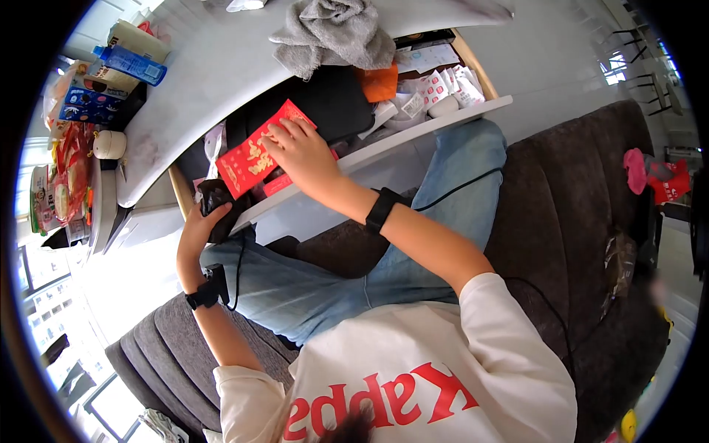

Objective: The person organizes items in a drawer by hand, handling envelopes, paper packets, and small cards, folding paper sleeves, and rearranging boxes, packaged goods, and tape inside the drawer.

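A red envelope with gold print point(251, 159) lies tilted over the left part of an open drawer point(384, 140). My right hand point(301, 153) rests on its upper right part, fingers spread over the paper. At the drawer's left end my left hand point(198, 232) is closed around a dark, crinkled bundle point(216, 198), its thumb on top. Behind the envelope is a flat black case point(332, 103). Another red piece point(277, 184) shows partly under my right hand.
White packets with red print point(436, 90) and an orange piece point(378, 83) fill the drawer's right side. A grey towel point(332, 33) lies on the desk point(199, 66). A blue bottle point(131, 65) and snack bags point(72, 170) stand left. Black cables cross my legs.
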The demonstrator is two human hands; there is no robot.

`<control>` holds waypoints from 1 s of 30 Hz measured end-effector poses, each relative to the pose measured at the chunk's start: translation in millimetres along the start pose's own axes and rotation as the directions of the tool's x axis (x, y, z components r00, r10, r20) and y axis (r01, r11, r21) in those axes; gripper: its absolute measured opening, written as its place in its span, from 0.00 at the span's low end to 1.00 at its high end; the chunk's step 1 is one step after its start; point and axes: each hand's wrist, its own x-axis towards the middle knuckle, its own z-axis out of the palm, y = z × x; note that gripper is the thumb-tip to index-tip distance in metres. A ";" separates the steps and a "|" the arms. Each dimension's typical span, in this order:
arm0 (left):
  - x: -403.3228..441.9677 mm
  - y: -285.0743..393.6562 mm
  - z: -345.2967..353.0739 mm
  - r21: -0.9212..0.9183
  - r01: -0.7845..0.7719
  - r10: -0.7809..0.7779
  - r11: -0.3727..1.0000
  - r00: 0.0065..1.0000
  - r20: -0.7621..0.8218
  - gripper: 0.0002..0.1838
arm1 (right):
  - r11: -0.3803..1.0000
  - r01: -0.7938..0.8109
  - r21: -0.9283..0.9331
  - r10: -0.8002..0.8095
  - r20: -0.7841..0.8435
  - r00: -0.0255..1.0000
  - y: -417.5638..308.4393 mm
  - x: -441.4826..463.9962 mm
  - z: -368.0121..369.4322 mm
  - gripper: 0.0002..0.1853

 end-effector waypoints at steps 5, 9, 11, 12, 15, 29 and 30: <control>4.2 -3.7 0.0 0.023 -0.038 0.038 0.999 0.999 -0.005 0.23 | 0.978 -0.037 0.204 -0.011 0.229 0.973 23.2 -0.2 -10.2 0.22; 12.5 -7.3 -4.8 -0.042 -0.088 0.077 0.995 0.975 -0.206 0.30 | 0.946 -0.110 0.304 -0.031 0.425 0.905 36.8 2.9 -12.3 0.26; 18.5 -2.6 -4.9 0.074 -0.161 0.176 0.984 0.940 -0.292 0.33 | 0.953 -0.097 0.286 -0.042 0.443 0.895 36.6 4.7 -14.3 0.25; 21.5 2.8 -5.5 0.133 -0.192 0.226 0.972 0.915 -0.335 0.34 | 0.968 -0.059 0.243 -0.039 0.379 0.925 37.2 4.3 -12.0 0.24; 28.7 6.3 4.6 0.579 -0.034 0.260 0.814 0.914 -0.311 0.42 | 0.988 0.038 0.153 -0.055 0.112 0.992 36.7 -2.9 -3.5 0.18; -3.3 122.8 163.1 0.498 -0.772 0.829 0.395 0.533 0.168 0.26 | 0.967 -0.250 0.055 0.253 -0.050 0.966 157.4 -77.9 -134.2 0.06; -0.5 128.4 170.4 0.484 -0.781 0.833 0.394 0.526 0.170 0.26 | 0.960 -0.269 0.078 0.268 0.026 0.963 154.2 -83.1 -141.1 0.07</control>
